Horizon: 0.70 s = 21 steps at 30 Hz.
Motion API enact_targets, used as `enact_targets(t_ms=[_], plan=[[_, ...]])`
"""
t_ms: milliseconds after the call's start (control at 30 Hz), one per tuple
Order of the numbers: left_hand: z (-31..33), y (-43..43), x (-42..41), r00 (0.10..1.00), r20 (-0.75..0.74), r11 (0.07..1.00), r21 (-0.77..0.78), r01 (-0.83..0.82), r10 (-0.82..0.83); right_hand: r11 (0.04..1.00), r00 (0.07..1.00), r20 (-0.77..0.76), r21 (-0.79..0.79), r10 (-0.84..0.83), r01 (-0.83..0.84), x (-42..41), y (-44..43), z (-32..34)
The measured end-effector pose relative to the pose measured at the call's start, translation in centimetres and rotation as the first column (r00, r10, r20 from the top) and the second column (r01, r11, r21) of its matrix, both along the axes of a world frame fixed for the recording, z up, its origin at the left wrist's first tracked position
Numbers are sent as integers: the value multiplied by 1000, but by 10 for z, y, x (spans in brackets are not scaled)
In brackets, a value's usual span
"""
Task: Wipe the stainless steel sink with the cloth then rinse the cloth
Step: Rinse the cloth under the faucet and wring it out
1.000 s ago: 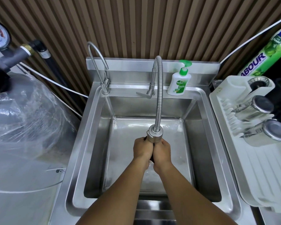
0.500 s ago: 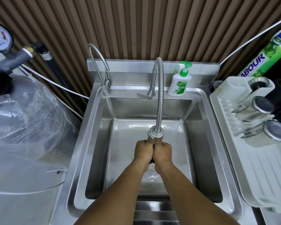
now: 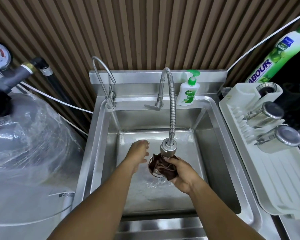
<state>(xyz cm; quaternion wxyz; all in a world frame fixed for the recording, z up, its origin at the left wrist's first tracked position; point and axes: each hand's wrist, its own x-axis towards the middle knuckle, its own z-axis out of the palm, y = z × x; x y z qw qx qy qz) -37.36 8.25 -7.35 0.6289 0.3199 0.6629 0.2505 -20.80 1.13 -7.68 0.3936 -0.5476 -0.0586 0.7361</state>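
Cloth (image 3: 161, 166): bunched directly under tap head (image 3: 168, 149), to catch running water.
Right hand (image 3: 182, 174): gripping cloth from 4 o'clock.
Left hand (image 3: 139, 152): fingers relaxed, empty, at cloth's 9 o'clock.
Sink (image 3: 109, 153): takes runoff.

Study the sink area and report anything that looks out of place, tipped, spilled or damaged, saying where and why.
Nothing looks damaged. Water on the sink floor fits the rinsing: the right hand holds the brown cloth under the faucet head. Two steel tumblers lie on their sides on the white rack, probably just drying.
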Motion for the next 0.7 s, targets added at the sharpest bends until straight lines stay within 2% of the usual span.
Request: enact_targets(t_ms=[100,200,300,467,600,700], plan=[[17,40,7,990,115,995,41,-89,83,999,999,-44,10,-32,32,-4,2,2],[30,80,21,954,242,982,18,-190,180,996,986,-145,30,-79,85,-6,6,8],[42,107,31,898,368,969,-30,-246,240,995,984,-153,33,-91,97,-6,12,7],[45,114,41,866,413,957,-57,-286,283,986,976,-152,33,-157,163,-2,13,2],[45,126,47,789,500,933,-139,-333,356,986,974,-163,30,-158,165,2,7,4],[38,134,52,830,417,925,-91,-368,371,987,974,-167,29,-153,160,3,2,2]])
